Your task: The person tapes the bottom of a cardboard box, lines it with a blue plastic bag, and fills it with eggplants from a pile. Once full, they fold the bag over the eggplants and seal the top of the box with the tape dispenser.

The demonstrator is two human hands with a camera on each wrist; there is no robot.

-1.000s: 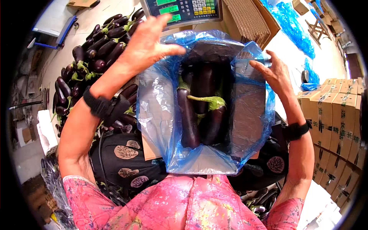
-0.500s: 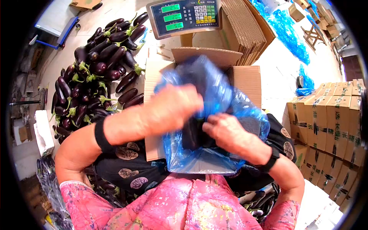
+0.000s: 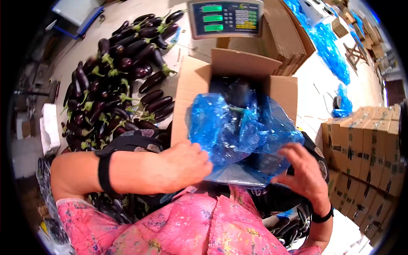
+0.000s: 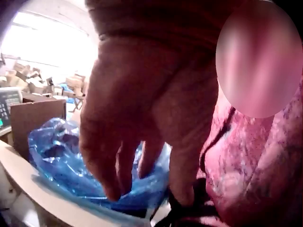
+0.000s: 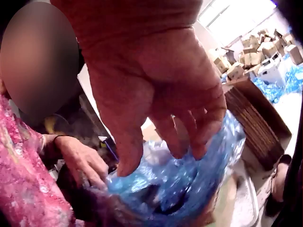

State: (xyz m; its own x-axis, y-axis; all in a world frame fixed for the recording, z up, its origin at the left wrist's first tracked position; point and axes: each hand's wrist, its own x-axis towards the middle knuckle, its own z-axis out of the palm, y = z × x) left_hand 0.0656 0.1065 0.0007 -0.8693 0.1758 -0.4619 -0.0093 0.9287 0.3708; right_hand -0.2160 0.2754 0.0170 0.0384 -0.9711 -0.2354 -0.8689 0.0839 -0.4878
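An open cardboard box (image 3: 192, 80) sits at the person's lap, lined with a thin blue plastic bag (image 3: 208, 117). Crumpled film lies over the dark eggplants inside, hiding most of them. At the box's near left corner is the left hand (image 3: 180, 165), fingers pointing down at the bag's edge. The left wrist view shows its thumb apart from the fingers, with blue film visible in the gap. Over the near right corner hovers the right hand (image 3: 304, 172), fingers spread and relaxed above the film in the right wrist view.
Loose eggplants (image 3: 127, 63) are heaped on the floor at left. A digital scale display (image 3: 227, 19) stands beyond the box, beside a stack of flat cardboard (image 3: 282, 38). Packed cartons (image 3: 357, 144) are piled at right, with blue plastic sheeting (image 3: 329, 51) behind.
The bag's edges, spread over the flaps earlier, have come inward over the eggplants, uncovering the left, far and right flaps. Both hands moved from over the middle to the near corners.
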